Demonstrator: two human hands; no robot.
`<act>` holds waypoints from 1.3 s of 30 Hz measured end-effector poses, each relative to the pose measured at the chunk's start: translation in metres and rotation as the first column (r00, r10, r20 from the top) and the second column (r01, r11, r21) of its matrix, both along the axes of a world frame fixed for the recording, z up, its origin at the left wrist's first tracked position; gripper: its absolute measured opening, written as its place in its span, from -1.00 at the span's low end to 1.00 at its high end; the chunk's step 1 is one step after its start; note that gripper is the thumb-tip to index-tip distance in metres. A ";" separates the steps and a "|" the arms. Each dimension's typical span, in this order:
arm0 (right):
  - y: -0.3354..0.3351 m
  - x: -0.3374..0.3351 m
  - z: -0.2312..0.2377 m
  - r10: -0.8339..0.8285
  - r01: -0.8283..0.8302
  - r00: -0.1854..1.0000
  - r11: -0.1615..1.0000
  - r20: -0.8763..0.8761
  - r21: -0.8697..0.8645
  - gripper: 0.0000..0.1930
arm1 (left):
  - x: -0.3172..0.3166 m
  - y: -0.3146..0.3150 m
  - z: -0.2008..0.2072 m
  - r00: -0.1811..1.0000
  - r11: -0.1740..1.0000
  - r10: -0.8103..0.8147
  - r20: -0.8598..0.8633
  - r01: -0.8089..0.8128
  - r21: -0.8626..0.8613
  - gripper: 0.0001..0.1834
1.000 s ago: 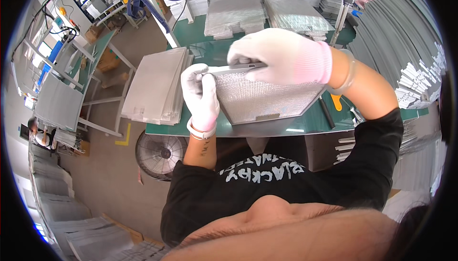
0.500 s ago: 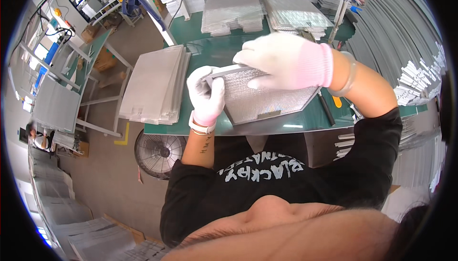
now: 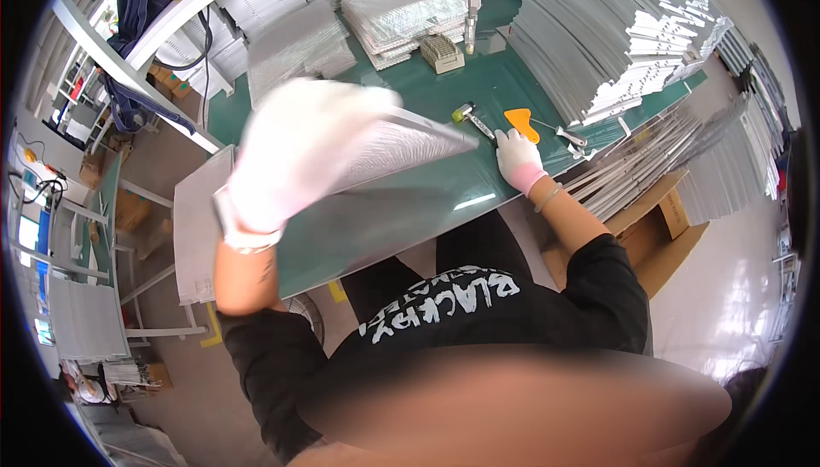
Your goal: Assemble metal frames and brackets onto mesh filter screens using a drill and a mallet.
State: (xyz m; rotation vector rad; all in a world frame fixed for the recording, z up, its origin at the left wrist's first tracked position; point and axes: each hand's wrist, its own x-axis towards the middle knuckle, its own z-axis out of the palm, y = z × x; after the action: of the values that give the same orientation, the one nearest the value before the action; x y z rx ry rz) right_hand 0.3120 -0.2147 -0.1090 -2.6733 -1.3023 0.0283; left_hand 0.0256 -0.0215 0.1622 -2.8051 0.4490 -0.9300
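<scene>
My left hand (image 3: 312, 146), in a white glove with a pink cuff, is blurred by motion. It grips a silvery mesh panel (image 3: 389, 152) with a thin grey frame, tilted above the green tabletop; its fingertips are smeared. To the right, my gloved right hand (image 3: 518, 159) has its fingers closed at the handle end of a hammer (image 3: 481, 125), whose greenish-yellow head points away to the left. Just beyond this hand lies an orange scraper (image 3: 522, 124). Beside it is a screwdriver-like tool (image 3: 568, 135) with a grey handle.
Stacks of flat panels (image 3: 410, 12) stand at the table's back, near a small ridged block (image 3: 442, 54). Tall stacks of grey strips (image 3: 589, 31) rise at the right. A pale sheet stack (image 3: 195, 236) lies at the left edge. An open cardboard box (image 3: 662, 240) is below right.
My right hand has let go of the panel and moved right and down to the hammer. My left hand has swung up with the panel. The view has turned toward the right.
</scene>
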 end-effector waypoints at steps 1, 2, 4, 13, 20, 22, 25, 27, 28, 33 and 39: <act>0.000 0.002 -0.002 -0.040 0.042 0.996 0.999 -0.078 0.023 -0.64 | 0.024 -0.006 -0.006 0.988 0.998 -0.014 -0.156 0.024 0.056 -0.63; -0.004 0.005 -0.002 -0.034 0.036 0.996 0.999 -0.079 0.026 -0.64 | 0.041 -0.010 -0.018 0.952 0.993 -0.011 -0.307 0.047 0.111 -0.57; -0.017 0.018 -0.001 0.205 -0.064 0.928 0.909 -0.309 0.411 -0.62 | 0.066 -0.007 -0.055 0.968 0.983 0.023 -0.250 0.023 0.181 -0.60; -0.084 -0.023 0.231 0.656 -0.266 0.693 0.618 -0.299 0.740 -0.38 | 0.082 0.020 -0.096 0.965 0.975 0.221 0.137 -0.220 -0.024 -0.71; -0.052 -0.028 0.221 0.662 -0.810 0.584 0.507 0.469 0.294 -0.42 | 0.094 0.020 -0.097 0.956 0.979 0.203 0.212 -0.203 -0.021 -0.69; -0.056 -0.033 0.232 0.665 -0.725 0.689 0.616 0.289 0.309 -0.43 | 0.093 0.020 -0.099 0.947 0.980 0.199 0.251 -0.192 -0.052 -0.69; -0.059 -0.041 0.246 0.572 -0.504 0.820 0.705 0.021 0.499 -0.43 | 0.089 0.019 -0.099 0.949 0.973 0.228 0.216 -0.218 -0.070 -0.68; -0.066 -0.048 0.243 0.487 -0.311 0.869 0.677 -0.089 0.667 -0.43 | 0.091 0.017 -0.099 0.949 0.976 0.214 0.230 -0.199 -0.084 -0.68; -0.062 -0.045 0.233 0.484 -0.310 0.871 0.679 -0.087 0.665 -0.43 | 0.091 0.016 -0.099 0.948 0.978 0.205 0.242 -0.187 -0.096 -0.68; -0.057 -0.036 0.184 0.421 -0.368 0.899 0.876 -0.120 0.312 -0.37 | 0.094 0.010 -0.107 0.927 0.968 0.245 0.283 -0.219 -0.122 -0.65; -0.036 0.003 0.037 0.171 -0.162 0.978 0.983 -0.118 0.081 -0.37 | 0.108 -0.018 -0.127 0.784 0.925 0.357 0.508 -0.219 -0.312 -0.61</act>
State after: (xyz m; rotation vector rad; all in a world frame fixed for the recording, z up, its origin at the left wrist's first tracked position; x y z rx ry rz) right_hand 0.3148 -0.2510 -0.0724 -2.4542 -1.4544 0.1635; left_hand 0.1332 -0.0396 0.0353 -2.4909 -0.1897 -1.7303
